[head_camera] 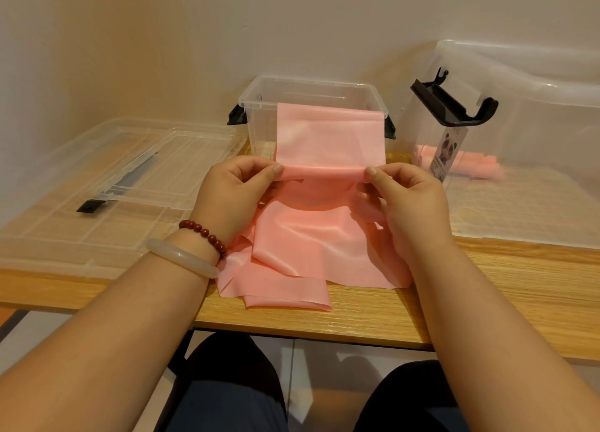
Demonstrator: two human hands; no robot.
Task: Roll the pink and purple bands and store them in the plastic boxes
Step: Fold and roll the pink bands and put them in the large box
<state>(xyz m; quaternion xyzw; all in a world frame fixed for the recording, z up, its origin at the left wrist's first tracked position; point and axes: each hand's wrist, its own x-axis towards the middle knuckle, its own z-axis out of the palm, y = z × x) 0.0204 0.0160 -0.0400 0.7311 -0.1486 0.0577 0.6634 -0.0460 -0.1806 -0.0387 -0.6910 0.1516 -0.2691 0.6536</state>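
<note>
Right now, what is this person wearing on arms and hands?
No sleeves or gloves: both forearms are bare. By the left hand, the wrist carries a pale smooth bangle and a bracelet of round dark red beads. The right hand and wrist wear nothing.

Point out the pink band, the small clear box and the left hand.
pink band (328, 139): head view, raised flat end.
small clear box (263, 126): head view, left front wall.
left hand (230, 194): head view, back of hand.
</note>
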